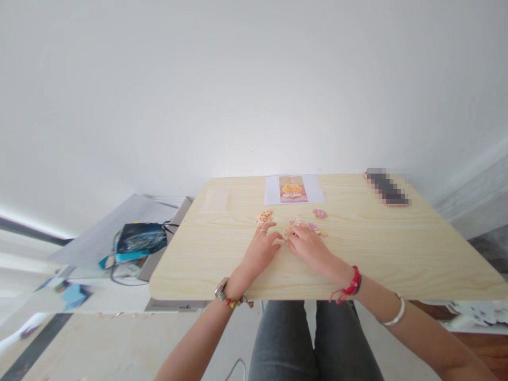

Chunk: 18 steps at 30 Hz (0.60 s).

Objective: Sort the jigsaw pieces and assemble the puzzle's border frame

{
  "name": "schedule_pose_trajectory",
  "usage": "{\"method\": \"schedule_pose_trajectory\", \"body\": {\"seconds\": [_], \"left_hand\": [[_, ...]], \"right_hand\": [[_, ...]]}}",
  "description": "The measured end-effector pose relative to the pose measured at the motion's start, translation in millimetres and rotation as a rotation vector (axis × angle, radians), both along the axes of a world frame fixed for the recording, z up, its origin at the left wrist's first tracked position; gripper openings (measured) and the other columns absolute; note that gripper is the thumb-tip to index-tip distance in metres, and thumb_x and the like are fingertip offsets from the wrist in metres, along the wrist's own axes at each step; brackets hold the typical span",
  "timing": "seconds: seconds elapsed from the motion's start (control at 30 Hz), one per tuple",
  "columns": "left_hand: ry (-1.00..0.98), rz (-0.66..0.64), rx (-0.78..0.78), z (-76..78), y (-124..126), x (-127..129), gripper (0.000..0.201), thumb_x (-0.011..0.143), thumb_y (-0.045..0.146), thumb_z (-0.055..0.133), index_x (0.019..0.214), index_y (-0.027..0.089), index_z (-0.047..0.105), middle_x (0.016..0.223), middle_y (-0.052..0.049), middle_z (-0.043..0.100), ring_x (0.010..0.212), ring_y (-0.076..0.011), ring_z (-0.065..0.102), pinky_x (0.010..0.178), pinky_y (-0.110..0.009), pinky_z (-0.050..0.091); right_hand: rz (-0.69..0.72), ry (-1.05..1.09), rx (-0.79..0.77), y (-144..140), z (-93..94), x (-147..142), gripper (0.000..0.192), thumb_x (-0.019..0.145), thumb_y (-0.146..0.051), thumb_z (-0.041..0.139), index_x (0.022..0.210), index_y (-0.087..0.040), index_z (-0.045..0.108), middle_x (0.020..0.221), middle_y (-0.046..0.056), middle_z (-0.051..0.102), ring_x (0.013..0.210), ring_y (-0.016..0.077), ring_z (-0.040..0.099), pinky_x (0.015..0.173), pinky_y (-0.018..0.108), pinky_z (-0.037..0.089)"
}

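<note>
Mostly, both hands rest palm-down on the table [397,248]: left hand [260,251] beside puzzle pieces [264,217], right hand [311,247] covering others (its fingertips hidden, so any grasp cannot be told). Small pieces blur; the far phone [387,188] is pixelated.

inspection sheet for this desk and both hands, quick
surface: light wood table, bare wood near the front edge
job's things: puzzle pieces beside the fingers; reference picture sheet at the far edge
clutter: blurred-out flat object far right
hands: left hand and right hand flat on the table, fingertips close together; hold unclear
cables: dark cord by blue bag on the left side table
surroundings: plain white wall
</note>
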State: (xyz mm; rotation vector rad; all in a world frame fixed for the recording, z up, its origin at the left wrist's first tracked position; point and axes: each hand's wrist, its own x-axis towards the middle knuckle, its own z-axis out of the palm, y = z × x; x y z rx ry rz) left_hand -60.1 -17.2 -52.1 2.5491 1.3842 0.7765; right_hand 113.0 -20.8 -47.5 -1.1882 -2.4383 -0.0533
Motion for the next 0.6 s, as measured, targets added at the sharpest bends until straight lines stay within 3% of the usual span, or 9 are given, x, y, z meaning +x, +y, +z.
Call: {"method": "schedule_pose_trajectory", "body": {"seconds": [0.13,0.3,0.47,0.6], "left_hand": [[-0.059,0.005,0.073,4.7,5,3,0.024,0.072,0.008,0.064,0.093,0.020,0.060,0.119,-0.010,0.049,0.117,-0.0264,0.047,0.095,-0.048,0.044],[-0.174,0.028,0.175,15.8,2,13,0.010,0.076,0.019,0.063,0.086,0.020,0.061,0.120,-0.010,0.049,0.114,-0.0263,0.048,0.093,-0.048,0.046],[-0.220,0.095,0.261,19.8,-1,22,0.003,0.079,0.021,0.061,0.082,0.019,0.061,0.119,-0.010,0.049,0.111,-0.0260,0.049,0.089,-0.047,0.048],[-0.147,0.046,0.277,21.2,1,23,0.004,0.081,0.019,0.058,0.079,0.018,0.061,0.119,-0.010,0.049,0.111,-0.0261,0.049,0.088,-0.046,0.049]], "right_hand": [[0.016,0.248,-0.218,10,10.0,10,0.021,0.086,-0.012,0.045,0.074,-0.015,0.062,0.082,0.006,0.059,0.079,0.0157,0.055,0.073,0.029,0.043],[-0.017,0.490,-0.420,18,16.4,18,0.025,0.085,-0.016,0.046,0.065,-0.016,0.061,0.071,0.002,0.055,0.068,0.0126,0.054,0.062,0.025,0.041],[-0.064,0.604,-0.436,12,14.9,19,0.024,0.086,-0.021,0.046,0.070,-0.016,0.064,0.072,0.002,0.056,0.067,0.0131,0.054,0.060,0.025,0.041],[0.002,0.555,-0.314,10,16.7,25,0.017,0.084,-0.022,0.052,0.096,-0.019,0.063,0.087,0.005,0.058,0.076,0.0151,0.056,0.068,0.028,0.046]]}}
